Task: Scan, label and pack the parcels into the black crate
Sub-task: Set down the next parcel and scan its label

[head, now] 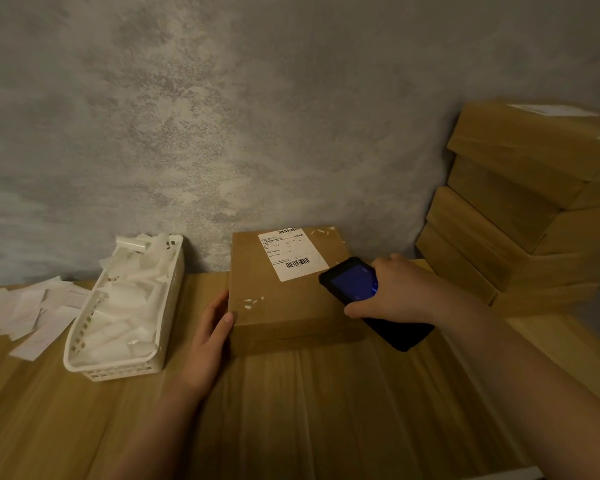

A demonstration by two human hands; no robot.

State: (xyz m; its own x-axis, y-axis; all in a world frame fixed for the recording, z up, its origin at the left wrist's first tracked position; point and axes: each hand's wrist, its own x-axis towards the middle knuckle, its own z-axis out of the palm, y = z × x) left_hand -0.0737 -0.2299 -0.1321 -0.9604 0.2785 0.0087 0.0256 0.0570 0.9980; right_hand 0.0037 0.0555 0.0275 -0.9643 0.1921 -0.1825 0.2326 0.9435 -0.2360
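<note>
Parcel (288,289), a flat matte cardboard box, lies on the wooden worktop (291,410) beside the white basket (125,306). The right hand (400,289) grips a glossy black scanner (361,289) at the parcel's right edge; the left hand (210,334), fingers relaxed, steadies its left side. A tilted scanner could miss the label (291,252).

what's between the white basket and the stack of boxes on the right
In the head view, the parcel lies between the white basket and the stack of boxes, with the left hand at its edge and the right hand holding the scanner.
</note>
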